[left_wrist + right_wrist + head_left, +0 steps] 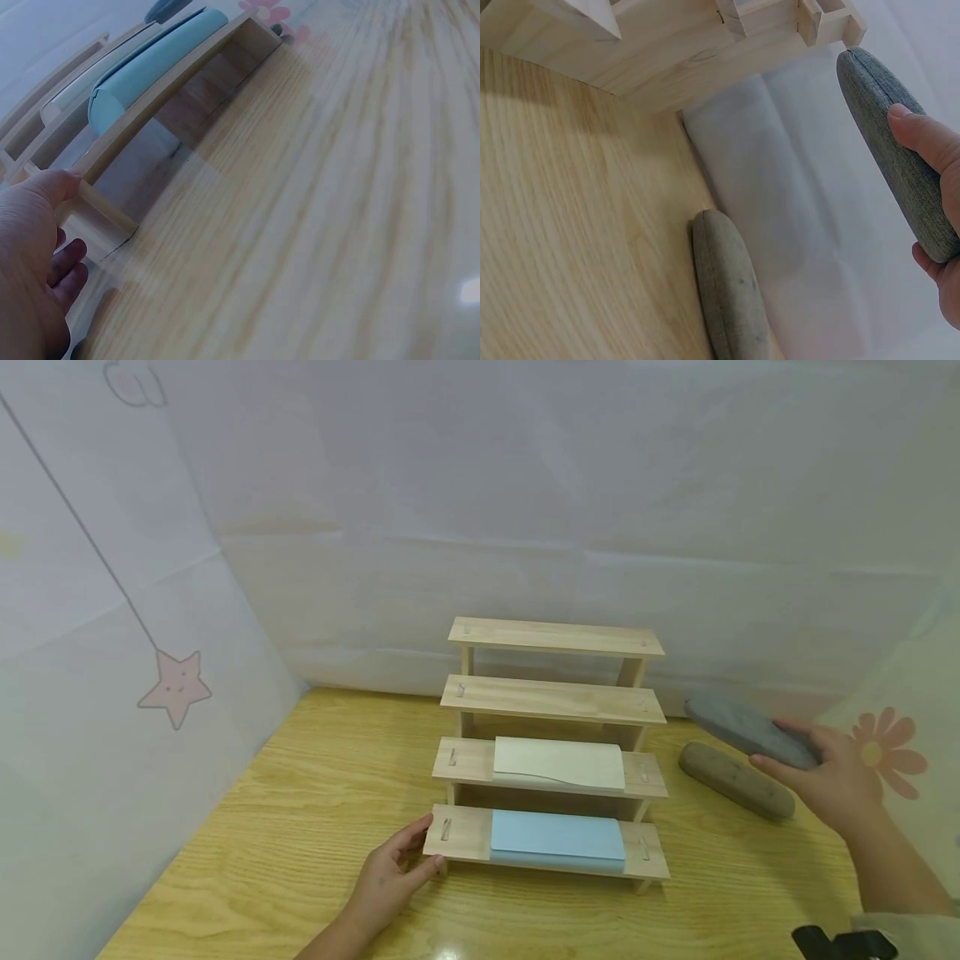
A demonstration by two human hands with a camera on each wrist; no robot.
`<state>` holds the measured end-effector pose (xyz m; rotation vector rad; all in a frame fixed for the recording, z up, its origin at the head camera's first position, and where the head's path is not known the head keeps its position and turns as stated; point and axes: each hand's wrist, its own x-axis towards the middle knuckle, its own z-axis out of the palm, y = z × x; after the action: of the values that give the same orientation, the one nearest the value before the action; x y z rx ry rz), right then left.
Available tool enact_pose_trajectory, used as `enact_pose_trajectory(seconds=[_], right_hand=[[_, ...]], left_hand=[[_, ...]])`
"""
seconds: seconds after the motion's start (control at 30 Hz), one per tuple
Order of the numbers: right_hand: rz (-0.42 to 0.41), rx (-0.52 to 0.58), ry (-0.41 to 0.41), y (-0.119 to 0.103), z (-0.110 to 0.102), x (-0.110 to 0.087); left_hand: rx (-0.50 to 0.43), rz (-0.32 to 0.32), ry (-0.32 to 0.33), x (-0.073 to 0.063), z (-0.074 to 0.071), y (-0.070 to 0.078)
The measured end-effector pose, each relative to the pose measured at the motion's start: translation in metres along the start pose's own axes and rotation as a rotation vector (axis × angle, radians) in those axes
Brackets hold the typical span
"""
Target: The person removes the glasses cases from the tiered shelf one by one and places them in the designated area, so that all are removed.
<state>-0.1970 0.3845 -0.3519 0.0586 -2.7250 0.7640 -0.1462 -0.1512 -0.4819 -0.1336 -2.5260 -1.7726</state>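
Note:
A four-tier wooden display rack (pixel 555 700) stands on the table. My left hand (pixel 393 870) grips the left end of its lowest tier, the thumb (pixel 56 184) at the front corner. A light blue glasses case (pixel 557 839) lies on that lowest tier, and a cream glasses case (pixel 558 762) lies on the tier above. To the right of the rack, my right hand (pixel 843 777) holds a grey fabric glasses case (pixel 892 150) by one end, raised above the table. Below it, a brown fabric glasses case (pixel 735 781) lies on the tabletop.
The two upper tiers (pixel 555 635) show bare wood. White cloth (pixel 525 485) with printed figures hangs behind the wood-grain table (pixel 300 827) and along both sides. The rack stands close to the back cloth.

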Motion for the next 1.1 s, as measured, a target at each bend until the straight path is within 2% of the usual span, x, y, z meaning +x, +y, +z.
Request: enact_pose_trajectory(seconds=[0.13,0.37,0.77,0.97,1.1], right_hand=[[-0.011,0.011,0.009,0.004,0.004,-0.003],[0.022,0.106,-0.014,0.014,0.016,-0.012],[0.044,0.100,0.016,0.036,0.040,-0.026],[0.087,0.106,-0.031,0.046,0.051,-0.032],[0.101,0.122,-0.048,0.048,0.055,-0.035]], left_hand=[[-0.013,-0.003,0.000,0.000,0.000,-0.001],[-0.029,0.000,-0.003,0.000,0.000,-0.001],[-0.031,0.002,-0.008,-0.001,0.000,0.001],[-0.044,-0.013,-0.009,-0.001,0.000,0.000],[-0.029,0.006,0.004,0.000,0.001,-0.001]])
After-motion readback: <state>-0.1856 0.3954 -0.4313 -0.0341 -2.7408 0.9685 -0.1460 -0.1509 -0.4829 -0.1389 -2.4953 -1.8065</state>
